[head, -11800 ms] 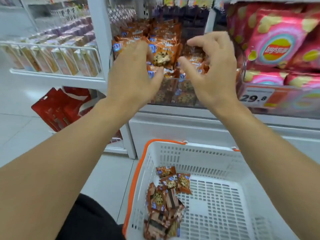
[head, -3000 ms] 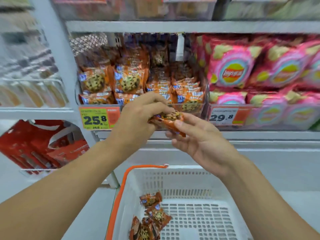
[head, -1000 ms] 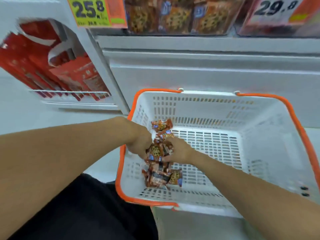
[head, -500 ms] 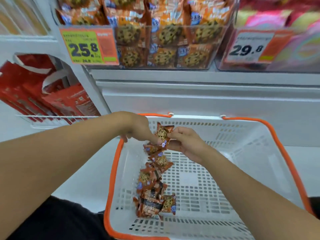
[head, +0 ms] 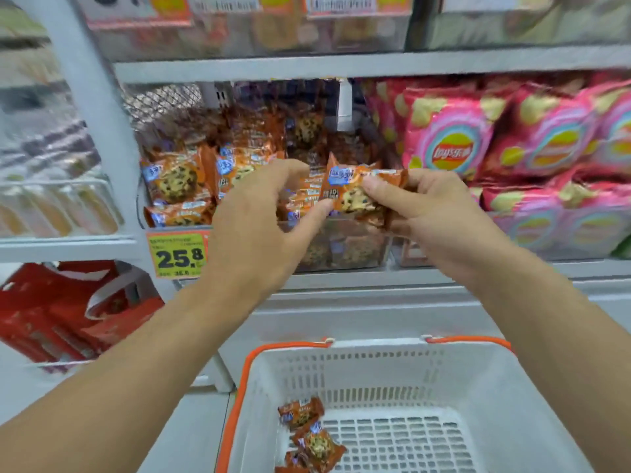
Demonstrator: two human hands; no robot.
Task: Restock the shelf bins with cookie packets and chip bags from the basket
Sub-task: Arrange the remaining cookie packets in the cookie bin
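An orange cookie packet (head: 348, 191) is held up in front of the clear cookie bin (head: 341, 249). My right hand (head: 433, 216) pinches its right end between thumb and fingers. My left hand (head: 259, 227) is at the packet's left side, its thumb touching the lower left corner and its fingers curled above. The bin holds several more orange cookie packets (head: 177, 180). Below, the white basket with an orange rim (head: 454, 370) has a few cookie packets (head: 312, 438) at its bottom left. Pink chip bags (head: 454, 131) fill the bin to the right.
A yellow price tag reading 25.8 (head: 177, 256) hangs on the shelf edge left of the cookie bin. Red bags (head: 61, 312) sit on a low wire rack at left. Another shelf level (head: 341, 63) runs above the bins.
Both hands have risen from the basket to the cookie bin's front, carrying one packet. My view has tilted up from the basket to the shelf.
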